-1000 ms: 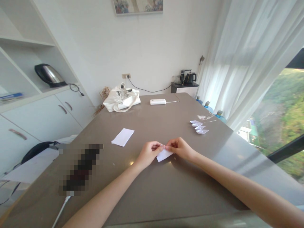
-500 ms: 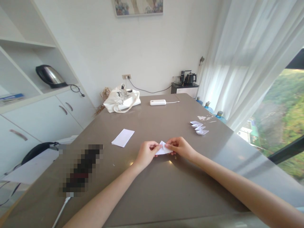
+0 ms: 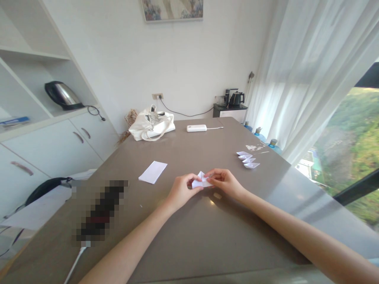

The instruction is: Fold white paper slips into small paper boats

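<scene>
A small piece of folded white paper (image 3: 197,183) with a pointed top is held between both hands above the table. My left hand (image 3: 182,191) pinches its left side, thumb along the lower edge. On the other side, my right hand (image 3: 224,181) grips it with thumb and fingers closed near the middle fold. Some of the paper is covered by the fingers. To the left lies a stack of white paper sheets (image 3: 153,172). Several folded paper boats (image 3: 249,159) stand in a row on the right.
On the brown table (image 3: 189,240) are a white bag (image 3: 152,124), a white power bank (image 3: 196,128) with a short cable, and paper scraps (image 3: 254,147). A blurred-out dark object (image 3: 100,213) with a white cable lies at the left. Water bottles (image 3: 274,145) stand beyond the right edge.
The left thumb has shifted down to the paper's lower edge, and the right fingers have moved over its upper part. The paper now shows more of its front face.
</scene>
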`<act>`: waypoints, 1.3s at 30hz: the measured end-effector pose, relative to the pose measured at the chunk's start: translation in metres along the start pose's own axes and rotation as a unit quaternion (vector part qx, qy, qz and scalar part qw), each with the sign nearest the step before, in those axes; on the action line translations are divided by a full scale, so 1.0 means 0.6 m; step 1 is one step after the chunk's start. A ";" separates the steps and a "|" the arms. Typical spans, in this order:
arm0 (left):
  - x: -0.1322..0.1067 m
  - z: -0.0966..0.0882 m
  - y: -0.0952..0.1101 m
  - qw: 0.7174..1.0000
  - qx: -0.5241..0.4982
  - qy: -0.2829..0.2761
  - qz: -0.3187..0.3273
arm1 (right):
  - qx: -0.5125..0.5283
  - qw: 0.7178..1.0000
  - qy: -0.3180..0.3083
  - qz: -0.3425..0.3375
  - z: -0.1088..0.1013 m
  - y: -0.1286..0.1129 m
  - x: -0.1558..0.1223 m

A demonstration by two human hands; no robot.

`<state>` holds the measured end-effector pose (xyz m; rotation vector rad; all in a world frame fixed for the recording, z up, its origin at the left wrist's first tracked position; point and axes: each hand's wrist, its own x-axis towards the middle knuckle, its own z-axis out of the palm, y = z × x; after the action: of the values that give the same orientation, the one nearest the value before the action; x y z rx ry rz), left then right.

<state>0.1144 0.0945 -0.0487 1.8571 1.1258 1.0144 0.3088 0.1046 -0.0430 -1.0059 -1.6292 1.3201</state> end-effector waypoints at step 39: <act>0.001 -0.012 0.012 0.992 0.120 -0.001 0.043 | -0.210 0.971 0.033 -0.105 -0.001 -0.002 -0.011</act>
<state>0.1106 0.0940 -0.0389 2.1128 1.2202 0.9586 0.3114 0.0985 -0.0422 -1.0694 -1.9500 0.8080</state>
